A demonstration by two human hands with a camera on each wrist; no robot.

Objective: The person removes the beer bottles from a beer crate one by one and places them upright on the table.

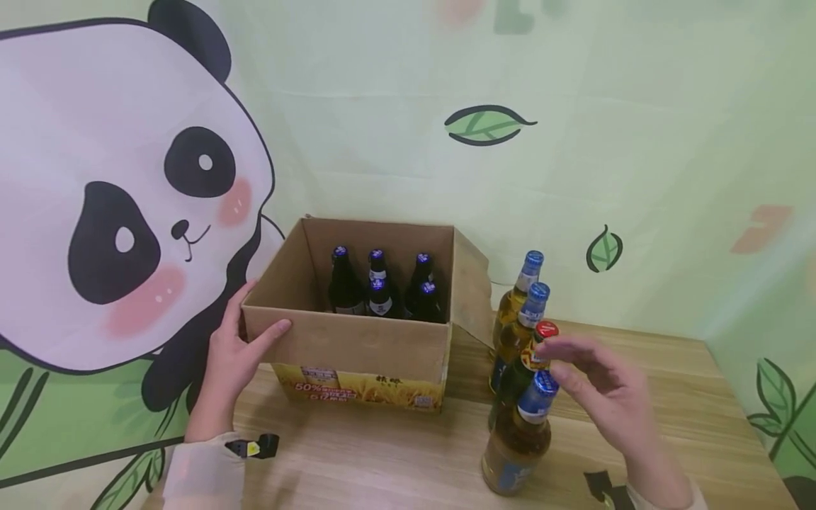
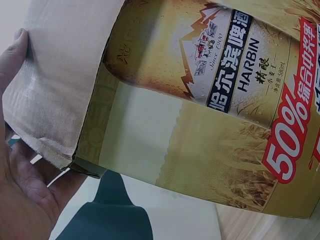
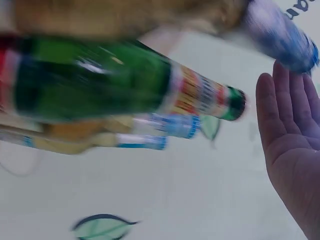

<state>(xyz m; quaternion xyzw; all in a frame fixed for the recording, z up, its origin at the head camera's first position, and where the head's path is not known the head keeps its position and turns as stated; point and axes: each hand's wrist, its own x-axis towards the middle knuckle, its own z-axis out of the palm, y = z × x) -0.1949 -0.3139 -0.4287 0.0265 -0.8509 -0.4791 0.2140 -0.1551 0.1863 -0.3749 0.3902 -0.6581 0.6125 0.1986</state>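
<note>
My left hand (image 1: pixel 231 365) grips the front left corner of an open cardboard box (image 1: pixel 357 347), its thumb on the front panel and its fingers round the left side. Several dark beer bottles (image 1: pixel 346 285) with blue caps stand upright inside. To the right of the box is a row of beer bottles. Nearest me is an amber bottle (image 1: pixel 515 450) with a blue cap, and behind it a green bottle (image 3: pixel 95 80) with a red cap. My right hand (image 1: pixel 605 397) is at the amber bottle's neck, fingertips close to the cap; in the right wrist view its fingers extend straight.
Two more blue-capped bottles (image 1: pixel 534 312) stand at the back of the row. A box flap (image 1: pixel 470 290) sticks out on the right, close to them. The wooden table (image 1: pixel 663 382) meets a printed backdrop (image 1: pixel 637 142) with a panda and leaves.
</note>
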